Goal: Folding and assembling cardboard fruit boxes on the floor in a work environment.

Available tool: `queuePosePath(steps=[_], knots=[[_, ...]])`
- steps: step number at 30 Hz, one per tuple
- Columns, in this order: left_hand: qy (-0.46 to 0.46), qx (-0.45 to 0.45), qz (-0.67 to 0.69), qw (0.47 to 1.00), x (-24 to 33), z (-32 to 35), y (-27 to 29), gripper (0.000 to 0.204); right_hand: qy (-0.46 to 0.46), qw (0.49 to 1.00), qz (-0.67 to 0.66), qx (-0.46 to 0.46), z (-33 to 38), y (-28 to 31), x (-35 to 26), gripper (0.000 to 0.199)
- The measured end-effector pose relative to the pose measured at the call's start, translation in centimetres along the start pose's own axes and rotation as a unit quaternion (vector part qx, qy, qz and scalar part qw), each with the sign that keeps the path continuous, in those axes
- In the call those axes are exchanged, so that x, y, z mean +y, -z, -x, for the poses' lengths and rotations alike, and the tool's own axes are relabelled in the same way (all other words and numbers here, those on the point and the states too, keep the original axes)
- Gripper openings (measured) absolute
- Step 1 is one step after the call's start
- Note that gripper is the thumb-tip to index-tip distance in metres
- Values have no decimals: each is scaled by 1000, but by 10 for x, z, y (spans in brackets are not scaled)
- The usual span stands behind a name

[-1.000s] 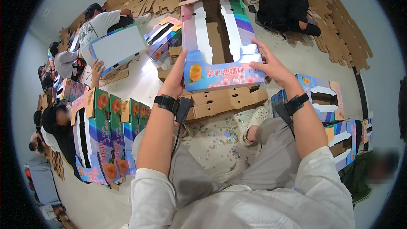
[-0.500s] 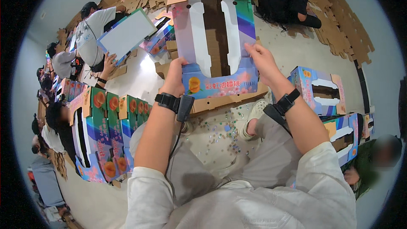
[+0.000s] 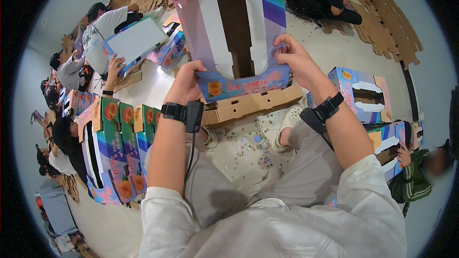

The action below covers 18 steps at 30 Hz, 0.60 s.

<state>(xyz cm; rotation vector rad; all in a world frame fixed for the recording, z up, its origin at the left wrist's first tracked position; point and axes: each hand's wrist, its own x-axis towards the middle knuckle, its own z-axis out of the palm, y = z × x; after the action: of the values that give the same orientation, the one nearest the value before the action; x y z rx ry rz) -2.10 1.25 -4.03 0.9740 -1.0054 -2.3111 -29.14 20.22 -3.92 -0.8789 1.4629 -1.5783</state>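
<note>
A seated person holds up a flat, unfolded carton [image 3: 234, 33], printed in purple, blue and green with peach pictures, its brown inside and two long white cut-outs facing the camera. It stands nearly upright at twelve o'clock, above the knees.

The left hand [image 3: 184, 83] is clamped on the carton's lower left edge, thumb in front. The right hand [image 3: 296, 59] pinches the right edge, fingers closed on the printed panel. Each wrist wears a black strap.

Below the carton, a stack of flat brown cardboard [image 3: 248, 105] lies on the floor, with bright paper scraps [image 3: 248, 138] scattered between the feet.

At nine o'clock stands a row of finished boxes [image 3: 114, 148]. At three o'clock another box [image 3: 363, 93] rests on its side. At ten o'clock, a second person grips a white-faced carton [image 3: 136, 40]. More flat cardboard [image 3: 382, 19] lies at one o'clock.

Risk, as a judgement: the tall sheet is gripped only near its bottom, so its top could flop over or crease wrongly. Uneven pulling might tear the thin strips beside the cut-outs.
</note>
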Motion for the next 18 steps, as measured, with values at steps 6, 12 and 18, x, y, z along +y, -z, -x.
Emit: queuePosePath(steps=[6,12,18], knots=[[-7,9,-14,1000,4,8,-2,17,36,994,96,-24,-1,6,-19,17],[-76,-15,-32,996,-1,4,-1,16,226,918,325,-26,1,16,-24,25],[-51,18,-23,998,6,4,-1,6,287,834,471,-11,21,13,-18,28]])
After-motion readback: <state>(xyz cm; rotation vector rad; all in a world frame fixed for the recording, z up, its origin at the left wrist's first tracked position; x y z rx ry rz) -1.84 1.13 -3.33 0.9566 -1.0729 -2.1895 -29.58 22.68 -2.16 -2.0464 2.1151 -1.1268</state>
